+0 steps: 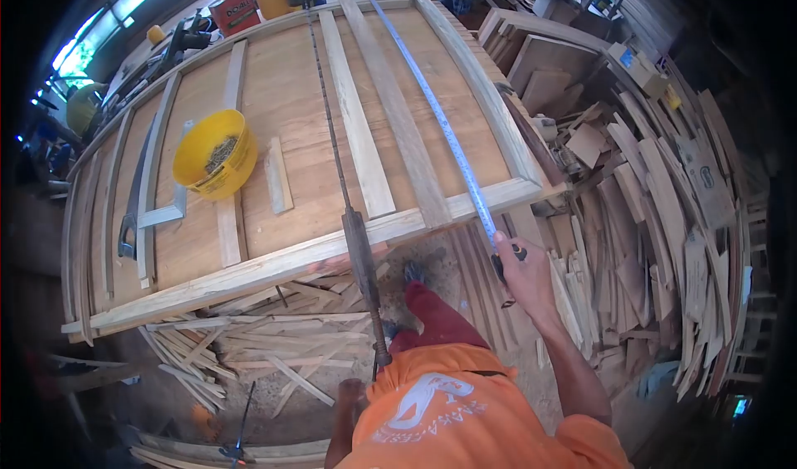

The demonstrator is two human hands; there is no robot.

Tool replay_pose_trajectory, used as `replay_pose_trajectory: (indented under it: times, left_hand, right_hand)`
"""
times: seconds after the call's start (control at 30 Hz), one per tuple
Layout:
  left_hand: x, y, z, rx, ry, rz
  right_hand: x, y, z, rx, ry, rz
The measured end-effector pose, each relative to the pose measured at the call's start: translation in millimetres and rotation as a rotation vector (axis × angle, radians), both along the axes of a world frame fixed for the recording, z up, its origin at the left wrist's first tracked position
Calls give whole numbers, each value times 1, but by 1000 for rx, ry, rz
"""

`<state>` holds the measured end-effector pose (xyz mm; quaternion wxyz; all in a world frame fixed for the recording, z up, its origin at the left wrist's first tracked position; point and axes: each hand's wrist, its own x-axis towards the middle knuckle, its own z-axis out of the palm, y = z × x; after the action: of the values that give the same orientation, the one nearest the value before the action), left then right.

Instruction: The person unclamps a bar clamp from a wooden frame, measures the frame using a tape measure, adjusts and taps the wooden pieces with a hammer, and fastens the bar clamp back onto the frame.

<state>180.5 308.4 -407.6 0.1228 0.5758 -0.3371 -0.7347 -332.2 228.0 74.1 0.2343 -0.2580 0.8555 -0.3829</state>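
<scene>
in the head view, the right hand (527,276) has its fingers closed round the tape measure (501,266), just off the near edge of the wooden frame (278,271), its blade (444,126) stretched across to the far side. the left hand (352,392) hangs near the long clamp (359,257); i cannot tell how open its fingers are.

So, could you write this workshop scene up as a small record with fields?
Right hand: grips a tape measure, blade extended over the panel
Left hand: low beside the orange shirt; grip unclear
Workpiece: wood-framed plywood panel
Lying across it: long bar clamp
Also on it: yellow bucket holding small metal fasteners, handsaw
Floor: scattered wood strips
</scene>
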Motion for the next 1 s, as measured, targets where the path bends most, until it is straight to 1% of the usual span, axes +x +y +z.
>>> replay_pose_trajectory:
  times: [0.07,0.1,0.13,0.2,0.23,0.3,0.43,0.5,0.6,0.63,0.7,0.73,0.8,0.83,0.87,0.9,0.93,0.97,1.0]
  left_hand:
    - [2,-3,-2,-388,-275,-357]
    - [7,-2,-2,-354,-262,-281]
    - [5,-6,13,-318,-250,-207]
    - [-3,-14,25,-69,-145,160]
    - [-1,-12,25,-59,-145,154]
    - [2,-17,24,-37,-82,291]
    - [2,-17,30,30,-170,250]
    - [4,-14,27,17,-171,158]
    - [1,-5,27,9,-195,188]
    - [1,-5,27,5,-197,200]
    - [5,-2,26,-9,-120,150]
    - [6,2,25,-15,-134,206]
    - [10,7,16,-237,-248,27]
    - [9,9,9,-210,-321,2]
    - [9,10,5,-173,-395,-5]
    - [14,7,11,-545,-459,-167]
    - [18,12,20,-890,-555,-377]
    - [15,16,14,-651,-506,-127]
    - [15,13,9,-437,-408,105]
  right_hand:
    - [-3,0,-12,-17,30,7]
    - [-2,3,-17,-36,62,17]
    - [-1,6,-19,-9,50,2]
    - [1,4,-21,-43,128,32]
    - [3,4,-21,-33,129,28]
    - [4,2,-21,-20,62,-30]
    - [5,1,-21,-34,66,-25]
    - [4,2,-23,-54,98,10]
    - [3,3,-28,-69,107,15]
    - [4,2,-20,-74,104,26]
    - [12,-2,-1,17,-31,-82]
    - [11,-1,-3,-32,-44,-79]
    - [-4,6,-8,-80,-80,-14]
    - [-1,0,-5,-94,-69,-110]
    - [-17,0,-18,-184,44,-55]
    - [-31,-8,-6,89,2,-98]
    - [-37,-16,-9,-114,-49,-32]
    - [-55,-30,-28,-173,-58,-181]
    - [-73,-36,-33,-158,-143,-109]
